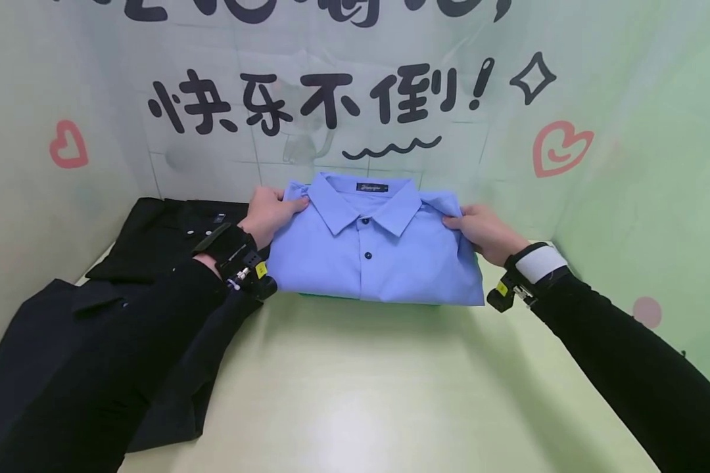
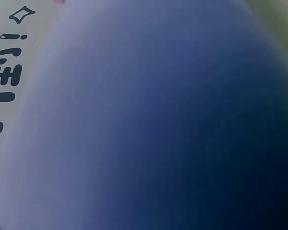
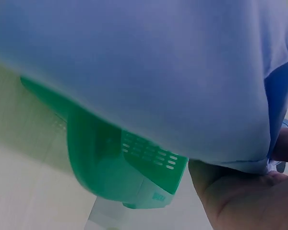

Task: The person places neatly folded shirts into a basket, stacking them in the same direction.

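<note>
A green table (image 1: 355,394) held dark clothes (image 1: 124,315) on its left side. At the back lay a folded blue shirt (image 1: 378,253) on top of a green basket (image 3: 134,167). The left hand (image 1: 269,213) and right hand (image 1: 485,233) each gripped one side of it.

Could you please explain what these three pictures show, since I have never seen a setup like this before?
A person wears three cameras. The head view looks down at a pale green table. The left hand and right hand each pinch a side of a folded blue shirt; their grip is at its shoulders. A green basket shows under the shirt in the right wrist view. The left wrist view is mostly blurred blue cloth. Dark clothes lie at the left.
</note>
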Motion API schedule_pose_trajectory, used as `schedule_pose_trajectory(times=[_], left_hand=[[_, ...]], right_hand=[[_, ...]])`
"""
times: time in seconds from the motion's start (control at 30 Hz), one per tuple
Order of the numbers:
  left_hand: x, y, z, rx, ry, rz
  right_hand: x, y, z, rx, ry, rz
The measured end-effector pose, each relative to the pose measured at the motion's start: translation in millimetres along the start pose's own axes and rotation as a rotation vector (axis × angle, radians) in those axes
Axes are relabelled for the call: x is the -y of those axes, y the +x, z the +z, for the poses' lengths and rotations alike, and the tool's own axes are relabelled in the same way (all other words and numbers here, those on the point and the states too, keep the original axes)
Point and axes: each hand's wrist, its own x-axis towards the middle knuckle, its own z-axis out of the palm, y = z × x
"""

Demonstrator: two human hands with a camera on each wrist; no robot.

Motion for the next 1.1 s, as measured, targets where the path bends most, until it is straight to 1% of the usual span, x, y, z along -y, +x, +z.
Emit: schedule_pose_trajectory(times=[0.1,0.2,0.33,0.43,0.5,0.57,0.67,0.73,0.8,0.83,0.93,1.03,1.1], left_hand=[[2.4,5.5,1.1,0.026,0.02,0.002],[2.4,11.2,1.0,0.062,0.043,-0.024],[-1.4,21.0,-1.1,0.136,0.089,-0.08],[-7.3,29.6,-3.2,0.177,0.141,-0.087],[-12.1,36.3,-3.6,0.178,0.199,-0.052],[-17.8,42.4,-2.8,0.172,0.256,0.016],[-25.9,50.4,0.9,0.135,0.338,0.132],[-30.7,54.3,5.3,0.11,0.366,0.179],[-33.7,57.8,11.6,0.099,0.383,0.194],[-34.4,59.5,15.5,0.099,0.391,0.191],[-33.7,63.7,26.4,0.118,0.446,0.182],[-31.3,66.3,31.7,0.13,0.539,0.172],[-30.9,66.6,31.9,0.133,0.606,0.168]], right_hand=[[-1,4,-2,0.013,-0.01,0.01],[0,10,-4,0.026,-0.019,0.022],[3,18,-7,0.037,-0.03,0.052],[7,26,-9,0.031,-0.03,0.067],[10,30,-10,0.025,-0.028,0.074],[13,34,-10,0.012,-0.017,0.086],[16,39,-9,-0.021,-0.021,0.099],[18,43,-8,-0.063,-0.039,0.105],[19,46,-7,-0.099,-0.079,0.11],[19,48,-7,-0.114,-0.103,0.118],[17,54,-5,-0.126,-0.188,0.154],[13,62,-2,-0.122,-0.29,0.174],[12,68,0,-0.114,-0.356,0.172]])
